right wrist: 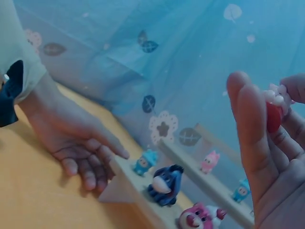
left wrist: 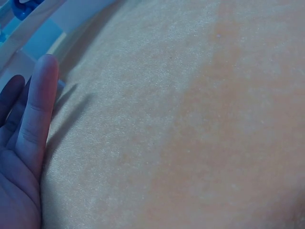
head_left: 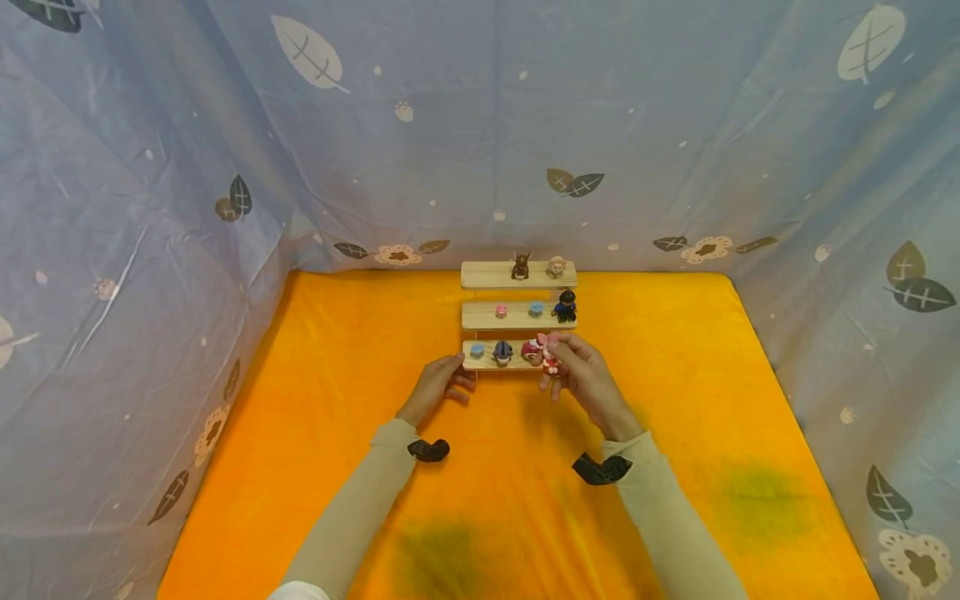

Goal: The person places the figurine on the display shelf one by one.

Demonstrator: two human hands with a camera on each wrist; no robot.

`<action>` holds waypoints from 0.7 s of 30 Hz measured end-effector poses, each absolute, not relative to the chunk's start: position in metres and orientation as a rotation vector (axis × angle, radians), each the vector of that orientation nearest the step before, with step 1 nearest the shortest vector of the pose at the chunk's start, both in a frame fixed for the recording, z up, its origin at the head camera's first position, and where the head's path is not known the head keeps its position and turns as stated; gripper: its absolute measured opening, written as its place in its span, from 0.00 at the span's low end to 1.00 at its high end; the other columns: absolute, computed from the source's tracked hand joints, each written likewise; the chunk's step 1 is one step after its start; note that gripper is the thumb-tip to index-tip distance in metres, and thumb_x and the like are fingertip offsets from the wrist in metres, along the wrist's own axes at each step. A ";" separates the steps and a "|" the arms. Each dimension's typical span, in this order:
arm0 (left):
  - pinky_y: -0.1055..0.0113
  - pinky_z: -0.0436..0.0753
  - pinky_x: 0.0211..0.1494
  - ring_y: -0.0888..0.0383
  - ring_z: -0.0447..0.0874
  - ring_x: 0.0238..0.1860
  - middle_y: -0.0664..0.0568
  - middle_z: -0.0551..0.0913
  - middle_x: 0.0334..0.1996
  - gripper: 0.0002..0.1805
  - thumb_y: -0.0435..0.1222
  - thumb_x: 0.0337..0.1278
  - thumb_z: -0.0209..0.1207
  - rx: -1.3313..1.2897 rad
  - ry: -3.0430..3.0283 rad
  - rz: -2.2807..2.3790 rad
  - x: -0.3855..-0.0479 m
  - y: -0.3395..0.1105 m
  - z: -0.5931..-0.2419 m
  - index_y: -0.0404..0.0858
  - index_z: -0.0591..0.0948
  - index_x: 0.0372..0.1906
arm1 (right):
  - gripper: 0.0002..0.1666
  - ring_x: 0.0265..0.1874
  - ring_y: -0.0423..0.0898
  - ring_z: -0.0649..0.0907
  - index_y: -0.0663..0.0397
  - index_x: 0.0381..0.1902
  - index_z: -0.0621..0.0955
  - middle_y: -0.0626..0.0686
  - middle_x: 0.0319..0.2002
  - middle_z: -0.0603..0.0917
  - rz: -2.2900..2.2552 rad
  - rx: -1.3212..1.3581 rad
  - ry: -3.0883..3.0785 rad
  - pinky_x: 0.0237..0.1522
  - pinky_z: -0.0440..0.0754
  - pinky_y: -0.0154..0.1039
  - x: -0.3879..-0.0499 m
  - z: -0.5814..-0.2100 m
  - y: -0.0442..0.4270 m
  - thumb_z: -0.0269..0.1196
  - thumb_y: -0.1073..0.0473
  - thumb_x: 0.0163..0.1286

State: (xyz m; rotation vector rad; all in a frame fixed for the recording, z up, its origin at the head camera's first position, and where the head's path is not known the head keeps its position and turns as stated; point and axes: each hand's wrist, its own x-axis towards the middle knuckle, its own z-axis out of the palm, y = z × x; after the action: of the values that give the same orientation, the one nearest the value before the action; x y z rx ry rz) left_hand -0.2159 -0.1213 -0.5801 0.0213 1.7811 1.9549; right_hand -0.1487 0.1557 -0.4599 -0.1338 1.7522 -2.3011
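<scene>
My right hand point(head_left: 592, 387) pinches a small pink figurine point(head_left: 551, 357) with a red lower part, above the right end of a three-tier wooden display stand point(head_left: 517, 317). In the right wrist view this figurine point(right wrist: 276, 107) sits between thumb and fingers, partly hidden. At the stand's left end is my left hand point(head_left: 437, 385), fingers extended or loosely bent, a fingertip touching the bottom shelf's end. The bottom shelf carries a small blue figurine point(right wrist: 145, 162), a dark blue donkey figurine point(right wrist: 164, 185) and a pink bear figurine point(right wrist: 198, 217).
On the middle shelf stand a small pink figurine point(head_left: 501, 311), a light blue one point(head_left: 536, 309) and a black-haired one in blue point(head_left: 565, 307). The top shelf bears a brown figurine point(head_left: 521, 267) and a pale one point(head_left: 556, 267). Patterned curtain point(head_left: 420, 142) surrounds the orange cloth point(head_left: 360, 350).
</scene>
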 end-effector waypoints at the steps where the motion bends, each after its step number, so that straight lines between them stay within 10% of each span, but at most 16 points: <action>1: 0.60 0.92 0.38 0.56 0.88 0.37 0.46 0.86 0.40 0.30 0.58 0.73 0.52 0.023 1.783 1.954 -0.216 -0.121 -0.580 0.33 0.81 0.50 | 0.13 0.23 0.43 0.86 0.50 0.50 0.75 0.47 0.39 0.88 -2.299 -0.144 1.763 0.22 0.85 0.35 -0.150 -0.458 0.156 0.55 0.48 0.80; 21: 0.61 0.92 0.38 0.58 0.88 0.36 0.47 0.87 0.40 0.29 0.56 0.75 0.52 0.020 1.803 1.947 -0.215 -0.120 -0.577 0.32 0.80 0.52 | 0.19 0.35 0.47 0.89 0.52 0.60 0.75 0.55 0.48 0.85 -2.224 -0.339 1.937 0.34 0.91 0.44 -0.166 -0.420 0.149 0.54 0.48 0.81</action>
State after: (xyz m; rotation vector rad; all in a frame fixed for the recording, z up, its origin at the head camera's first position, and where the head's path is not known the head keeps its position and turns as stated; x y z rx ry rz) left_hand -0.2153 -0.1198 -0.5772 0.0198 1.8030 1.9467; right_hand -0.1665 0.1485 -0.4199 -0.3394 1.9365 -2.2236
